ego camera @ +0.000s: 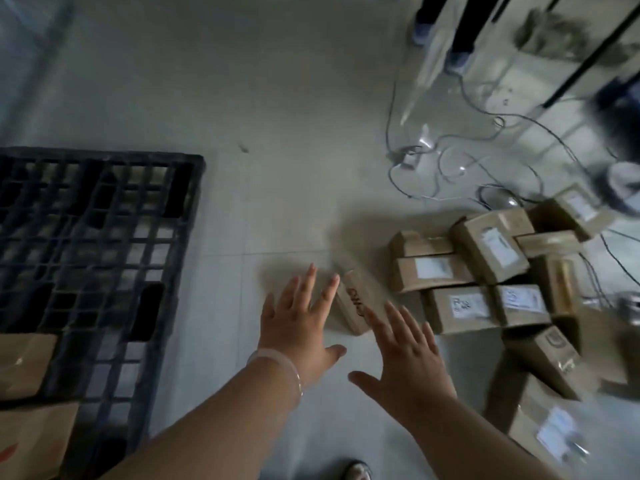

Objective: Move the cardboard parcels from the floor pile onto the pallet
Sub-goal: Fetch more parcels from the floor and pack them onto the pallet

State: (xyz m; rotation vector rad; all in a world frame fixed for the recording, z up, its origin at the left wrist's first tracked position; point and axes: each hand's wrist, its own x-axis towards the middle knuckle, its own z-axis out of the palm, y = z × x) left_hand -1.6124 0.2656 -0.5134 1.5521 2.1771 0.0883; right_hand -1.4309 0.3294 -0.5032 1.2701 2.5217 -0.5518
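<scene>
Brown cardboard, matte and creased, forms the small oblong parcel point(353, 303) we are reaching for; it is lying alone on the pale floor point(277, 133), its long axis running away from us. Our left hand point(299, 327) and right hand point(410, 362) are hovering spread and empty either side. Labelled parcels point(485, 271) are lying heaped rightward; the black plastic lattice pallet point(97, 237) is sitting well left.

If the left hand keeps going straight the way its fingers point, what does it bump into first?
Probably the small cardboard parcel lying apart from the pile. The left hand is open, its fingers pointing forward and a little right, with the fingertips right beside that parcel's near edge. Depth is hard to judge, so it might pass just above it.
</scene>
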